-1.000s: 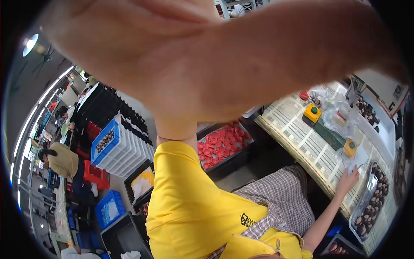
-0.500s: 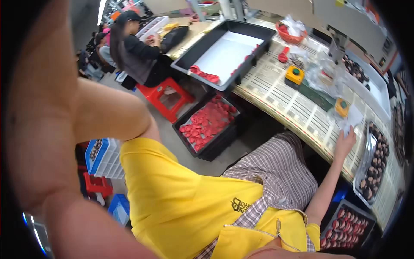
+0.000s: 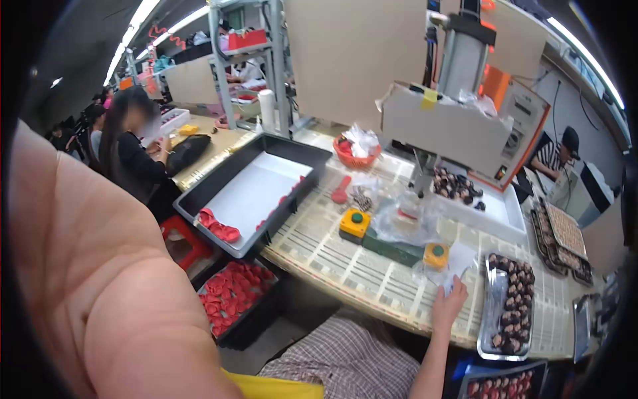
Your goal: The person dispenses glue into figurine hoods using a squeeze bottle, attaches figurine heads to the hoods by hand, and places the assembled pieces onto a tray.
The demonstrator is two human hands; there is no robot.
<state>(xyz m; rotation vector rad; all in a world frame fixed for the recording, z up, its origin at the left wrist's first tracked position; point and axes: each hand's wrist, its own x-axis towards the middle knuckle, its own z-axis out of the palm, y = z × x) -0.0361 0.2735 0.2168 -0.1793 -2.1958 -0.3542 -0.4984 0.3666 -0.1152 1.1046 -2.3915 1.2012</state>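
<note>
Fingers (image 3: 458,286) of our right hand (image 3: 447,309) rest at the near end of a white sheet (image 3: 463,256), bent a little; we cannot tell whether they pinch it. Our left hand (image 3: 126,266) looms close to the camera with its palm showing, its fingers out of sight, so we cannot tell how they stand. Half a second ago a raised forearm and yellow sleeve filled that side; now the palm does, and only a strip of yellow shirt (image 3: 272,386) shows at the bottom. Our right hand has stayed by the sheet, while the view has lifted to take in the press (image 3: 462,66) and the metal shelf (image 3: 249,60). The sheet lies on the patterned tablecloth (image 3: 319,266), pale and thin, just beside the right-hand yellow button box (image 3: 436,255). Between our right hand and the foil tray (image 3: 490,312) of dark and pinkish pieces, a band of cloth gives some room. Leftward, the green bar (image 3: 392,248) and the other yellow button box (image 3: 355,225) bound the reach, with the black tray's (image 3: 249,249) raised rim farther left. The table's near edge runs slantwise just beyond our checked apron (image 3: 345,356).
</note>
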